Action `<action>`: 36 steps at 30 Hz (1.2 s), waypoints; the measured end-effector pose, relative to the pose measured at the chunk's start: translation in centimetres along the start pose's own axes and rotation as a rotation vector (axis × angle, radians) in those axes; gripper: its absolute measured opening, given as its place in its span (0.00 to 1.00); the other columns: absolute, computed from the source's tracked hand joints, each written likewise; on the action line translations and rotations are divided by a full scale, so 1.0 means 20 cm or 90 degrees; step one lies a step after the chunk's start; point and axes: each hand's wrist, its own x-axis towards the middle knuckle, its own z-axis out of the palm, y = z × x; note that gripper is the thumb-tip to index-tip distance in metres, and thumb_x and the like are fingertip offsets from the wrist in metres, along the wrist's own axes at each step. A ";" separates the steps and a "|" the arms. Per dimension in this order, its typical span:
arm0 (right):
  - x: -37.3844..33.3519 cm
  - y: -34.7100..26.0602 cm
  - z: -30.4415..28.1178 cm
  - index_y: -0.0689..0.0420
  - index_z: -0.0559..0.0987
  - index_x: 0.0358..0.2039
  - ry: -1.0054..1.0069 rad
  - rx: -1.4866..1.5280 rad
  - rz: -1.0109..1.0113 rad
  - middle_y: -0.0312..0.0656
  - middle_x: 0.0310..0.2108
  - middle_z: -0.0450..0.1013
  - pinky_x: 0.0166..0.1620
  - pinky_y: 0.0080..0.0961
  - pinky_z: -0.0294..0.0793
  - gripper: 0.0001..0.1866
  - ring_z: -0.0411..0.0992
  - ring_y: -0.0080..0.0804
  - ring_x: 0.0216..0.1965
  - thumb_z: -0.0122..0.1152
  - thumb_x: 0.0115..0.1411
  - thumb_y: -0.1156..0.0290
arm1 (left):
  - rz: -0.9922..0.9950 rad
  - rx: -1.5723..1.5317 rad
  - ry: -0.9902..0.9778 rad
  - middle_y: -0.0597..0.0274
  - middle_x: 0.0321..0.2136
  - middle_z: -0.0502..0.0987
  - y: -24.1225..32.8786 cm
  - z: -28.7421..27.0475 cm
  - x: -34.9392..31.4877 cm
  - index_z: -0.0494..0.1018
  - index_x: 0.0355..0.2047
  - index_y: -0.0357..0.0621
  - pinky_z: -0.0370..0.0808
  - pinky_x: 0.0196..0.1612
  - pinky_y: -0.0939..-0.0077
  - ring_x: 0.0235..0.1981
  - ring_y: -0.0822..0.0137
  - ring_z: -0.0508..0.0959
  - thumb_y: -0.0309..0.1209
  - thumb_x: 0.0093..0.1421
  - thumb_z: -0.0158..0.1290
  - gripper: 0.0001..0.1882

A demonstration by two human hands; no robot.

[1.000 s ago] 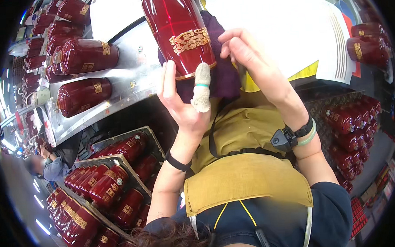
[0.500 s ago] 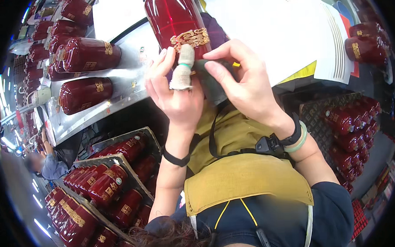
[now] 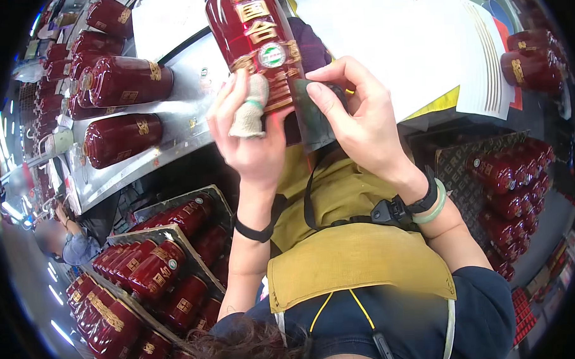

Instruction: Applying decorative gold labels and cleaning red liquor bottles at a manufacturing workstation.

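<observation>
A glossy dark-red bottle (image 3: 247, 32) with gold raised characters and a round green-white emblem lies on its side at the table's near edge. My left hand (image 3: 254, 139) grips its near end, a cream fabric finger cover with a green band on one finger. At the bottle's right side, my right hand (image 3: 361, 107) pinches a dark, see-through flexible sheet (image 3: 314, 118) between thumb and forefinger. The sheet's left edge meets the bottle's lower side. Under the bottle shows a dark purple cloth (image 3: 309, 39).
More red bottles (image 3: 129, 80) lie on the metal table (image 3: 187, 110) at left. White sheets (image 3: 390, 43) cover the table's right side. Crates of red bottles (image 3: 169, 237) stand below at left, and stacked bottles (image 3: 512, 184) at right. A person (image 3: 77, 244) is at far left.
The bottle has turned, bringing gold characters and the round emblem to the top. My left hand has shifted slightly left and nearer. More of the dark sheet shows beside my right hand.
</observation>
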 end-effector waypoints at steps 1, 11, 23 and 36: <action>0.00 0.00 0.00 0.66 0.79 0.38 -0.002 0.001 0.000 0.42 0.34 0.78 0.40 0.23 0.76 0.05 0.77 0.24 0.35 0.64 0.63 0.79 | -0.045 -0.065 0.035 0.54 0.56 0.77 -0.02 -0.01 -0.02 0.77 0.55 0.35 0.73 0.62 0.60 0.57 0.53 0.76 0.22 0.53 0.69 0.27; 0.01 0.03 -0.03 0.64 0.80 0.40 -0.025 -0.061 0.009 0.35 0.32 0.76 0.38 0.20 0.72 0.05 0.71 0.19 0.33 0.65 0.65 0.77 | -0.269 -0.195 0.018 0.52 0.51 0.82 -0.07 0.00 -0.03 0.72 0.61 0.34 0.74 0.61 0.65 0.53 0.59 0.81 0.24 0.47 0.74 0.39; 0.01 -0.01 -0.07 0.64 0.79 0.43 -0.038 -0.094 0.054 0.35 0.37 0.76 0.45 0.19 0.72 0.06 0.70 0.18 0.41 0.64 0.68 0.76 | -0.237 -0.172 0.083 0.54 0.53 0.82 -0.02 -0.01 0.00 0.74 0.60 0.34 0.75 0.58 0.67 0.53 0.60 0.82 0.23 0.46 0.74 0.38; -0.01 -0.01 -0.06 0.63 0.78 0.45 -0.046 -0.070 0.074 0.33 0.39 0.74 0.48 0.18 0.72 0.07 0.70 0.17 0.41 0.63 0.69 0.76 | -0.101 -0.006 0.034 0.50 0.51 0.80 -0.03 -0.02 0.02 0.78 0.55 0.35 0.71 0.63 0.55 0.52 0.48 0.80 0.29 0.42 0.75 0.37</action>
